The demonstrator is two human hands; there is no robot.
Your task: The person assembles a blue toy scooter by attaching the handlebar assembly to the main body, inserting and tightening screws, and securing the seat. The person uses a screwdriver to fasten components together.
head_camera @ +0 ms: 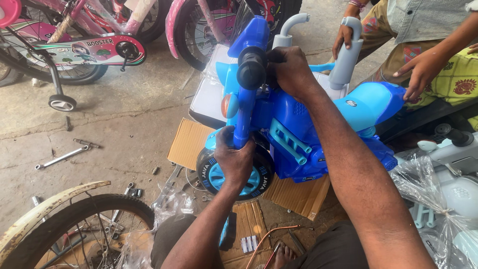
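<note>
Left hand [234,159] clamped round the blue fork leg [244,117], just above the front wheel [259,182]. Right hand [291,72] wrapped over the handlebar stem, right beside the black grip [251,67]. Blue toy motorbike [298,124] parked on flattened cardboard [189,142] on the concrete floor. Probably best to keep that fork steady low down and twist gently up top, not yank — plastic, likely to crack. Count-wise: one toy bike, two grey exhaust pipes [346,55], one spanner [62,158] off to the left, two other hands [423,69] steadying the seat end.
</note>
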